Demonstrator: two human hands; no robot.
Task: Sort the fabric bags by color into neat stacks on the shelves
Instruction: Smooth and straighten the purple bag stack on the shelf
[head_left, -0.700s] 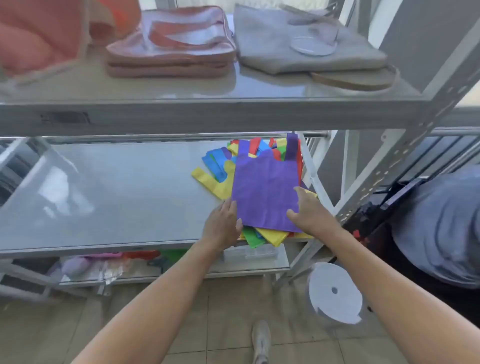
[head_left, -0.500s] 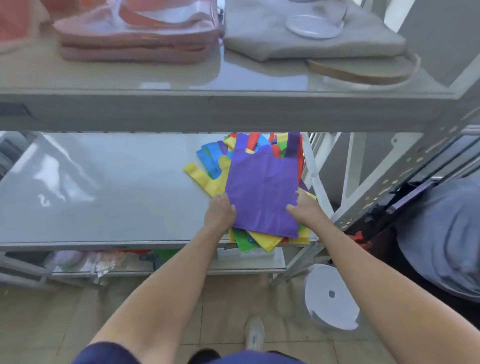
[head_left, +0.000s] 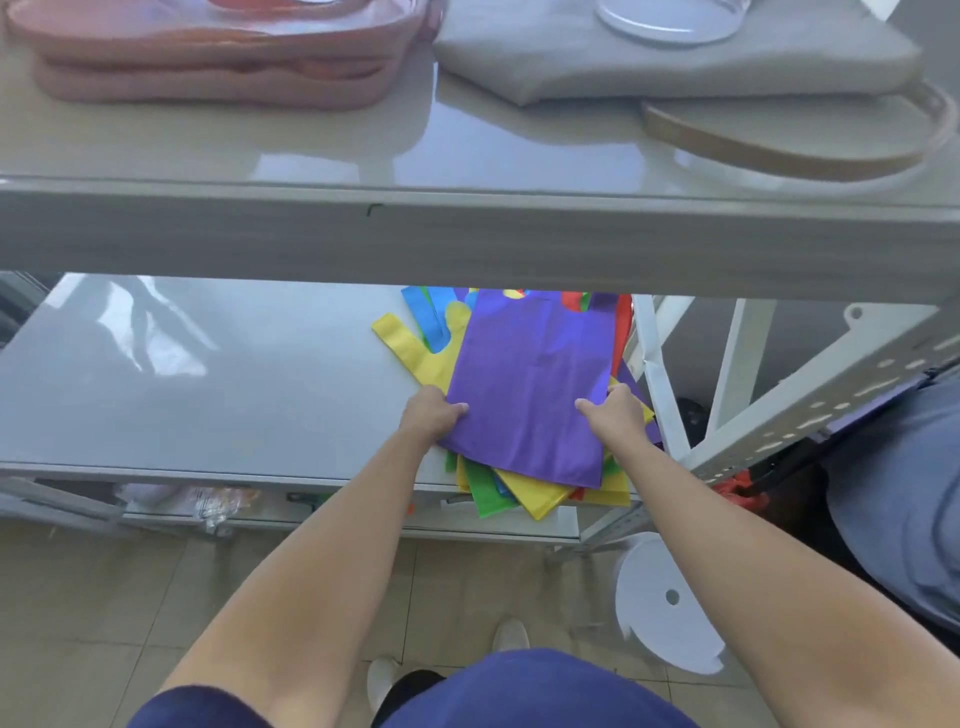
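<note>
Two hands grip one purple bag (head_left: 530, 384): my left hand (head_left: 434, 415) curls on its left edge, my right hand (head_left: 615, 415) pinches its right edge. Beneath it a mixed pile (head_left: 535, 493) of yellow, blue, green and red bags sprawls on the middle shelf (head_left: 208, 374). Above it the upper shelf (head_left: 467, 244) hides its handle tops and carries two stacked pink bags (head_left: 208, 57) and one grey bag (head_left: 675, 67). Below it, rightward, stands one white stool (head_left: 660, 613).

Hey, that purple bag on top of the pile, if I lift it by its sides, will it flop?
Probably floppy: the purple bag lies flat like thin fabric, so its middle would likely sag between the left hand and right hand. So thin, it is likely light. It might drag the yellow bag beneath.
</note>
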